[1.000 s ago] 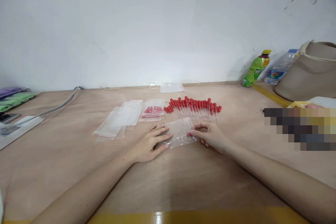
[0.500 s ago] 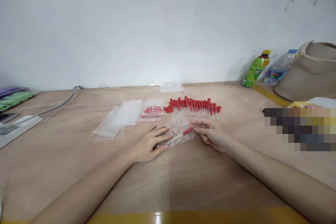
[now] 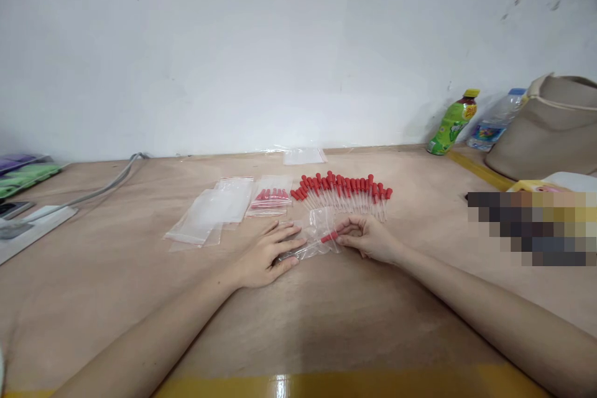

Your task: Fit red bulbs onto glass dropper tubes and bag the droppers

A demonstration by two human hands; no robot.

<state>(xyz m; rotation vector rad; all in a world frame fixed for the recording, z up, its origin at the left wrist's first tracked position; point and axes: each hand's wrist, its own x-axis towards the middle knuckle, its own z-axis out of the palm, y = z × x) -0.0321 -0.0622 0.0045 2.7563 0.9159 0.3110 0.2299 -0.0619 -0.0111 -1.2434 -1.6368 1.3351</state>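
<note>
My left hand (image 3: 269,256) lies flat with its fingers spread, pressing a crinkled clear plastic bag (image 3: 321,219) on the tabletop. A glass dropper with a red rubber bulb (image 3: 328,236) lies along the bag, its clear tube pointing toward my left fingers. Whether the tube is wholly inside the bag I cannot tell. My right hand (image 3: 366,239) pinches the end of the red bulb between thumb and fingers. Just behind the hands several more red-bulbed droppers (image 3: 345,185) are fanned out in a row.
Left of the droppers lies a zip bag with red-bulbed droppers (image 3: 272,194), beside flat zip bags (image 3: 205,214). Another bag (image 3: 305,156) rests by the wall. On the right stand a green bottle (image 3: 452,124), a water bottle (image 3: 494,121) and a beige bag (image 3: 545,130). A grey cable (image 3: 112,183) crosses the left.
My right hand has shifted slightly left and closed on the red bulb, which has moved a little left and toward me. My left hand stays in place.
</note>
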